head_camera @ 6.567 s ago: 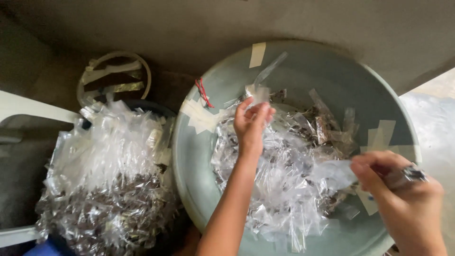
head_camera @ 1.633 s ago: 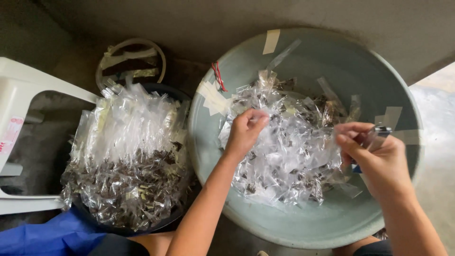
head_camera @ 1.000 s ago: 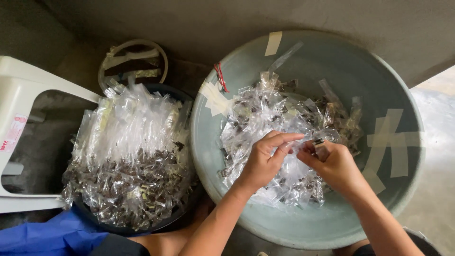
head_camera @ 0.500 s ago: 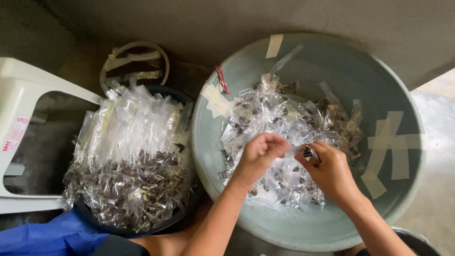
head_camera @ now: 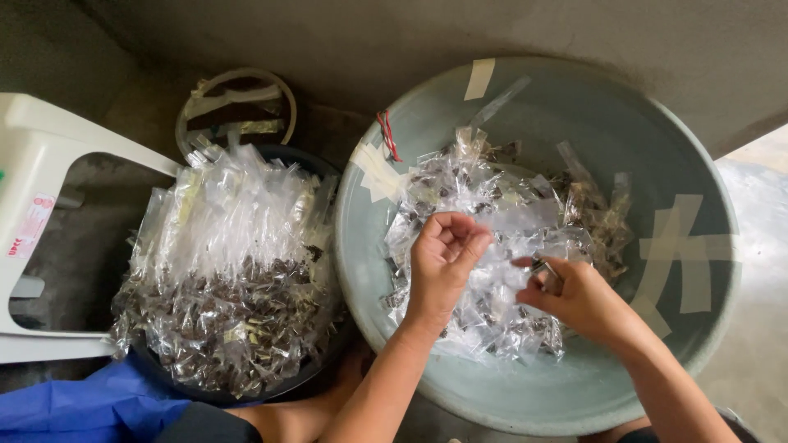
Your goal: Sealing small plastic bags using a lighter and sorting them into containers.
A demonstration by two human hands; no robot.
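grey-green basin (head_camera: 574, 385) with beige tape strips, clear packets (head_camera: 492, 246) of dark bits, white stool (head_camera: 33, 164)

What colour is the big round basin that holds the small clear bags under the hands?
Pale grey-green, with beige tape strips on its wall; the basin shows in the head view.

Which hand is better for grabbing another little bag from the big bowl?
Probably the left hand: it sits curled on the clear packets in the grey basin with nothing else visible in it, while the right hand pinches a small metal tool.

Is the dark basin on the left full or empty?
Full: the dark basin is heaped with clear plastic packets that rise above its rim and hide most of it.
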